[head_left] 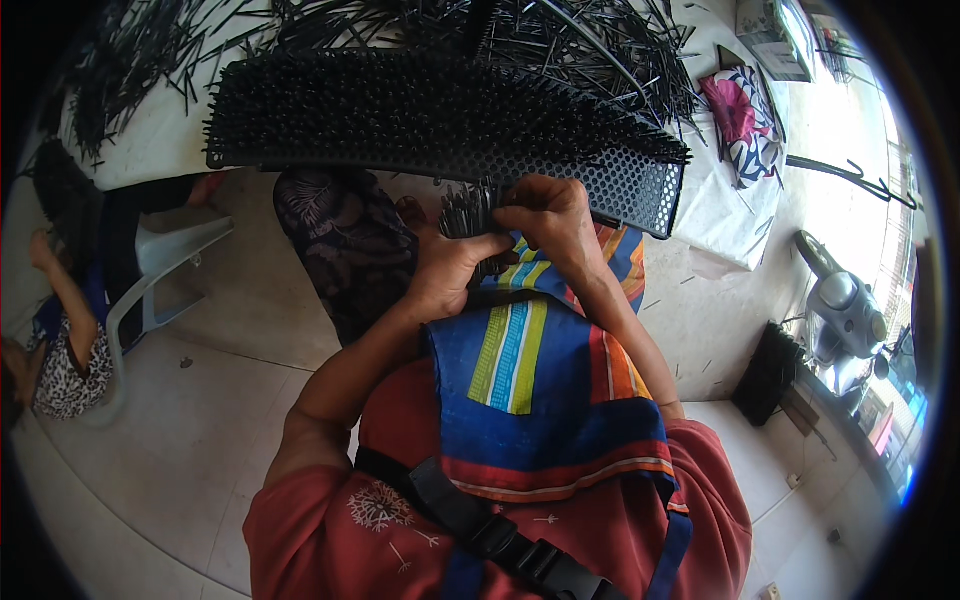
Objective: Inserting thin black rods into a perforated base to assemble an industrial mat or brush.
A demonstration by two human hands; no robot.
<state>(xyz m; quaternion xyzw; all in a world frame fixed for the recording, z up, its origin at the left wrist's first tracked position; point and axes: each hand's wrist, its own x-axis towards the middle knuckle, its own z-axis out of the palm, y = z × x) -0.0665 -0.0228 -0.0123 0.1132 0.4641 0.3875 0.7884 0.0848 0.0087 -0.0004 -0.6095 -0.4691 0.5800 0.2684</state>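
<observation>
A bundle of thin black plastic strips (pixel 467 212) stands upright in my left hand (pixel 445 268), whose fingers are wrapped round it. My right hand (pixel 556 215) is beside the bundle, its thumb and forefinger pinched together; what they hold, if anything, is too small to see. Just beyond both hands lies a long black perforated panel (pixel 632 192). Dense rows of black bristle-like pieces (pixel 420 105) stick up from most of it, while holes show along its near edge and right end.
Loose black strips (pixel 640 50) are heaped on the white-covered table (pixel 740 225) behind the panel. A patterned cloth with a pink flower (pixel 735 108) lies at the right. Another person sits by a pale plastic chair (pixel 185 245) at the left. A motorbike (pixel 845 310) stands far right.
</observation>
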